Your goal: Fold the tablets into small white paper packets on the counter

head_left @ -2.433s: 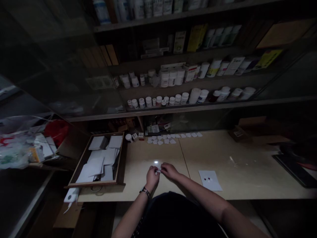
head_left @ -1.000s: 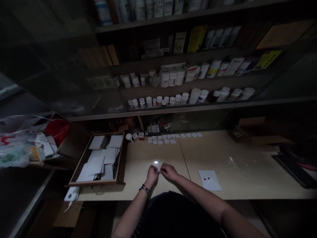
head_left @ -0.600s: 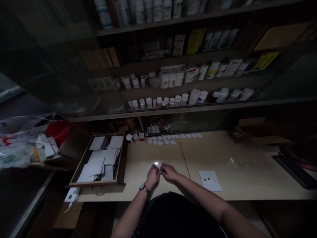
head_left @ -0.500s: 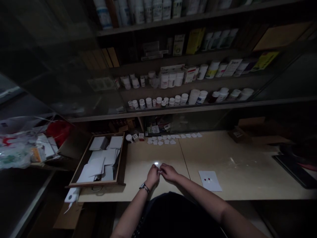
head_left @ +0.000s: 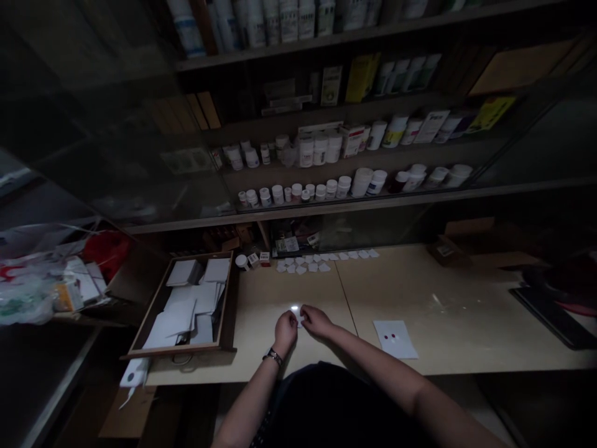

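Over the counter (head_left: 265, 311), my left hand (head_left: 285, 330) and my right hand (head_left: 316, 322) meet, fingers pinched on a small white paper packet (head_left: 300, 320). Only a sliver of it shows between the fingertips. To the right of my hands lies a flat white paper sheet (head_left: 402, 345) with two dark red round pieces on it. Several small folded white packets (head_left: 301, 269) are laid out in rows at the back of the counter. A wooden drawer (head_left: 236, 311) holding stacks of white paper stands to the left.
Small boxes and a white bottle (head_left: 241, 262) stand beside the drawer. Behind rise shelves (head_left: 298, 214) of pill bottles and medicine boxes. An open cardboard box (head_left: 485, 252) and a dark flat object (head_left: 550, 317) are at the right. Plastic bags (head_left: 28, 292) pile up at far left.
My fingertips have moved slightly apart, so more of the white paper packet shows between them. The camera view has shifted a little; the other things stay in place.
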